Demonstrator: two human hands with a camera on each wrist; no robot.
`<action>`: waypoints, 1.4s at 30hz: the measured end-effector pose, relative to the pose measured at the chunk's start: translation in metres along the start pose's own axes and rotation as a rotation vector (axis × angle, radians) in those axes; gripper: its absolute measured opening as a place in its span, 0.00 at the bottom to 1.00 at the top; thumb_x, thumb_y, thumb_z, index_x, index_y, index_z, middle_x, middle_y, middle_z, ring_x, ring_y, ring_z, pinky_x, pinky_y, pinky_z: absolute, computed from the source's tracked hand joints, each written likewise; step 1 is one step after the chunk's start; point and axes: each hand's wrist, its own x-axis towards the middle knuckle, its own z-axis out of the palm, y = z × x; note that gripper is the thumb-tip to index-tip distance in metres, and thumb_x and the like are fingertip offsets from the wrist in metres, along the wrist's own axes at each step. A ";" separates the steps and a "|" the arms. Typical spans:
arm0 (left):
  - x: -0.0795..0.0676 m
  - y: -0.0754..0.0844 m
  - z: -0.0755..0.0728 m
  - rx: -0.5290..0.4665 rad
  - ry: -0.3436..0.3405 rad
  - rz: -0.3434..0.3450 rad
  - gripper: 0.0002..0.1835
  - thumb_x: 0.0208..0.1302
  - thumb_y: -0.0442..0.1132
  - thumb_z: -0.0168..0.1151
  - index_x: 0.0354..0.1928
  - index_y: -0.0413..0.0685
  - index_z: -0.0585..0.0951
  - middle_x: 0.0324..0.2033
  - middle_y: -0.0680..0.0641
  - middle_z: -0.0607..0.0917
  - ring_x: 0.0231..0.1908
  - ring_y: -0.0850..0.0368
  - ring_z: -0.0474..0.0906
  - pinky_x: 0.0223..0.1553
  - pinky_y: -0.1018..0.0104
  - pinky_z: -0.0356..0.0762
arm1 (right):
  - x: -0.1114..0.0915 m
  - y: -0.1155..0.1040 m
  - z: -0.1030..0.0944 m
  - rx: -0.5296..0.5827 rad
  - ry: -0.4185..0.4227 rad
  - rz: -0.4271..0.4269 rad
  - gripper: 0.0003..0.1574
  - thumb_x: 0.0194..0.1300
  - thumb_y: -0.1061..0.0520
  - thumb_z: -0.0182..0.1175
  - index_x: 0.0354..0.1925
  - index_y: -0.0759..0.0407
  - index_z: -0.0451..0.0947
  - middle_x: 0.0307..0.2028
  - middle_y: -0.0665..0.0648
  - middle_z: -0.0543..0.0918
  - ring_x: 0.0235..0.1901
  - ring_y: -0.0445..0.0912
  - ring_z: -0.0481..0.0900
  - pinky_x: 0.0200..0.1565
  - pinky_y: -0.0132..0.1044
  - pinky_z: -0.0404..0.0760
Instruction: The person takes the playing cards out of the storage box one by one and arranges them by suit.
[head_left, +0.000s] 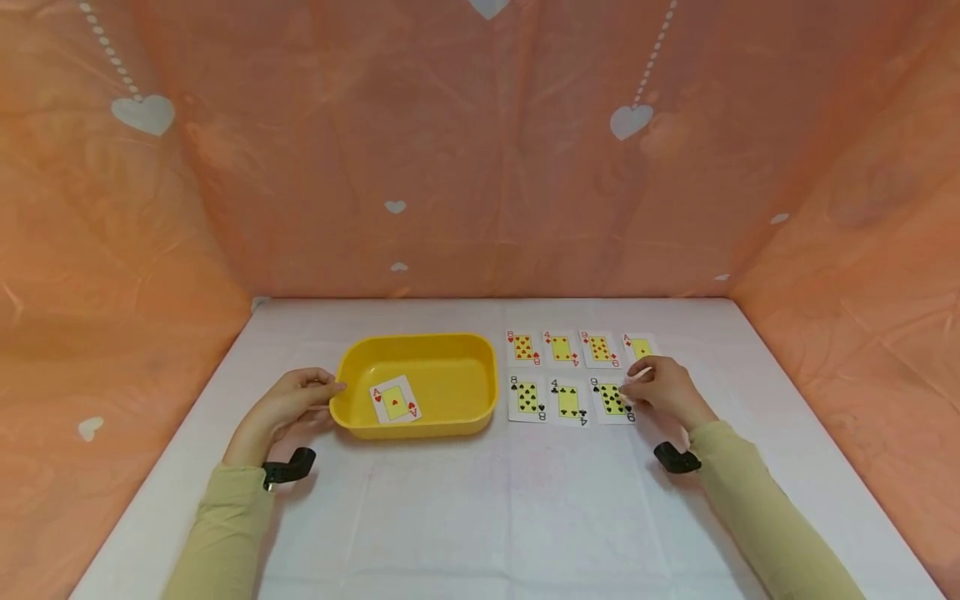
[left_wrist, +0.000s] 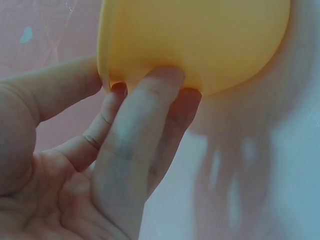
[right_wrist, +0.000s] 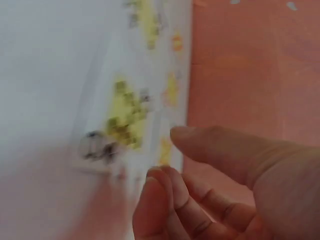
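My left hand (head_left: 288, 404) pinches the left end of a yellow plastic tray (head_left: 457, 379), its thumb at the rim and fingers against the outer wall. Inside the tray lies an ace of hearts card (head_left: 395, 402), tilted. Over on the right, my right hand (head_left: 667, 387) hovers at the nine of spades card (head_left: 611, 400) and partly hides the ace of diamonds card (head_left: 640, 344). In the right wrist view a gap shows between thumb and bent fingers (right_wrist: 155, 192), with nothing held there. Whether the fingertips touch a card cannot be told.
Beside the tray, the back row has an eight of hearts (head_left: 523, 348), four of diamonds (head_left: 561, 348) and nine of diamonds (head_left: 600, 349). In front lie an eight of spades (head_left: 527, 398) and four of clubs (head_left: 568, 402). Orange cloth (head_left: 480, 167) encloses the white table (head_left: 450, 525).
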 end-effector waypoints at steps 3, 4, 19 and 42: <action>0.001 0.000 0.001 0.010 0.000 -0.001 0.21 0.67 0.45 0.60 0.47 0.30 0.72 0.36 0.43 0.81 0.34 0.55 0.81 0.40 0.62 0.81 | 0.001 -0.012 -0.006 0.047 -0.037 -0.042 0.24 0.60 0.59 0.66 0.50 0.70 0.71 0.35 0.64 0.81 0.29 0.50 0.81 0.34 0.40 0.82; 0.001 0.000 0.001 0.008 0.003 -0.003 0.21 0.67 0.45 0.60 0.47 0.30 0.71 0.36 0.43 0.81 0.34 0.55 0.81 0.39 0.62 0.81 | 0.002 -0.017 -0.008 0.069 -0.052 -0.046 0.25 0.61 0.59 0.66 0.51 0.71 0.70 0.36 0.65 0.81 0.31 0.52 0.81 0.36 0.42 0.82; -0.002 -0.001 0.000 0.022 0.015 -0.004 0.22 0.67 0.44 0.60 0.48 0.29 0.71 0.36 0.44 0.80 0.34 0.57 0.81 0.37 0.63 0.81 | 0.034 -0.113 0.008 0.338 -0.335 -0.248 0.26 0.63 0.59 0.64 0.56 0.68 0.70 0.48 0.68 0.80 0.43 0.55 0.83 0.47 0.46 0.80; -0.004 0.000 0.000 0.016 0.004 -0.016 0.22 0.67 0.46 0.60 0.48 0.31 0.71 0.38 0.42 0.80 0.35 0.56 0.81 0.40 0.62 0.80 | 0.080 -0.217 0.133 0.281 -0.720 -0.139 0.25 0.64 0.58 0.63 0.56 0.69 0.74 0.54 0.68 0.77 0.54 0.59 0.76 0.53 0.47 0.75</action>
